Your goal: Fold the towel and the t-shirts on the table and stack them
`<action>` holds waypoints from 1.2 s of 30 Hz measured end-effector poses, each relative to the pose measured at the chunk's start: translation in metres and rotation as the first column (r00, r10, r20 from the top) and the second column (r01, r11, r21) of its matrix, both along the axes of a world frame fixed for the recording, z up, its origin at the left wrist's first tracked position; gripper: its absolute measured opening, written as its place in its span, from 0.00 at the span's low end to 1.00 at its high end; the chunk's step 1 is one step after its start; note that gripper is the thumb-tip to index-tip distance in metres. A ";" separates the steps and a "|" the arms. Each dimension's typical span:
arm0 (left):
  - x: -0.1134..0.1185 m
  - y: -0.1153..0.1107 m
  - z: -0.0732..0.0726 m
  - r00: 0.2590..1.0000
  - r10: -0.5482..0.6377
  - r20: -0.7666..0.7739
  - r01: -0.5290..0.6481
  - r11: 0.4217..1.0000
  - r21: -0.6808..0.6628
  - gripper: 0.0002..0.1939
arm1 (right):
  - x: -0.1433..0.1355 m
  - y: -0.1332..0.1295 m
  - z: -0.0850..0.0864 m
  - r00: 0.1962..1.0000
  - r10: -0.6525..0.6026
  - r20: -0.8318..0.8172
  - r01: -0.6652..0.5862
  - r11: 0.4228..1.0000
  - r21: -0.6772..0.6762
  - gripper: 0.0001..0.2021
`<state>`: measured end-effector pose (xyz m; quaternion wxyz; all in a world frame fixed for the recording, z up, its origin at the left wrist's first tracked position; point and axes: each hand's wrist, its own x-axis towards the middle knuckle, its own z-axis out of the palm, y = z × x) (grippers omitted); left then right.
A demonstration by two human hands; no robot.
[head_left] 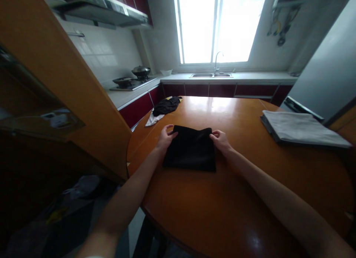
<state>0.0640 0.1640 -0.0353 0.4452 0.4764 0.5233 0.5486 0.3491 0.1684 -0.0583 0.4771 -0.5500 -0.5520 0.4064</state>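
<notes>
A black folded cloth [191, 150], perhaps a garment, lies in a near-rectangle on the wooden table [239, 198]. Its far edge is slightly raised and dips in the middle. At the far left corner, my left hand [166, 137] pinches the fabric between thumb and fingers. My right hand [220, 140] grips the far right corner in the same way. The cloth's near edge rests flat on the tabletop, towards me.
A crumpled dark garment [168, 106] with white and yellow parts lies at the table's far left edge. Folded grey cloths [302, 128] are stacked at the right. Beyond are a stove with pans [141, 70] and a sink [211, 75]. A wooden cabinet side [91, 113] stands close on the left.
</notes>
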 end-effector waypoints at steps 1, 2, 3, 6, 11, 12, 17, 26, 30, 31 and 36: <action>0.002 -0.003 0.003 0.998 -0.028 0.055 0.026 0.999 0.048 0.39 | 0.002 0.000 0.002 0.993 0.009 -0.116 -0.013 0.999 -0.031 0.11; 0.004 -0.006 0.007 0.995 -0.052 0.088 0.043 0.994 0.098 0.41 | 0.005 -0.001 0.004 0.977 0.012 -0.211 -0.023 0.998 -0.050 0.12; 0.007 -0.008 0.010 0.992 -0.070 0.106 0.054 0.988 0.143 0.42 | 0.008 -0.001 0.007 0.959 0.015 -0.284 -0.032 0.998 -0.055 0.14; 0.017 -0.010 0.021 0.991 -0.070 0.112 0.041 0.968 0.247 0.39 | 0.023 -0.003 0.019 0.908 0.051 -0.416 -0.054 0.999 0.006 0.18; 0.047 -0.003 0.044 0.996 -0.077 0.041 0.057 0.928 0.367 0.28 | 0.061 -0.009 0.046 0.871 0.014 -0.491 0.068 0.987 0.147 0.19; 0.056 0.000 0.049 0.995 -0.096 0.040 0.074 0.921 0.382 0.27 | 0.071 -0.011 0.052 0.872 0.005 -0.490 0.093 0.980 0.176 0.18; 0.117 0.017 0.071 0.969 -0.233 0.079 0.177 0.883 0.435 0.22 | 0.136 -0.028 0.080 0.869 -0.044 -0.493 0.208 0.936 0.283 0.15; 0.291 0.053 0.121 0.857 -0.510 -0.077 0.459 0.686 0.564 0.23 | 0.301 -0.068 0.128 0.818 -0.290 -0.497 0.512 0.761 0.399 0.15; 0.376 0.063 0.137 0.776 -0.625 -0.089 0.527 0.563 0.637 0.23 | 0.375 -0.081 0.145 0.801 -0.388 -0.456 0.586 0.663 0.465 0.15; 0.395 0.065 0.138 0.760 -0.644 -0.082 0.533 0.546 0.646 0.23 | 0.391 -0.081 0.148 0.796 -0.410 -0.445 0.598 0.641 0.480 0.15; 0.464 0.085 0.123 0.750 -0.660 0.024 0.489 0.579 0.652 0.22 | 0.449 -0.060 0.158 0.752 -0.530 -0.393 0.658 0.570 0.491 0.10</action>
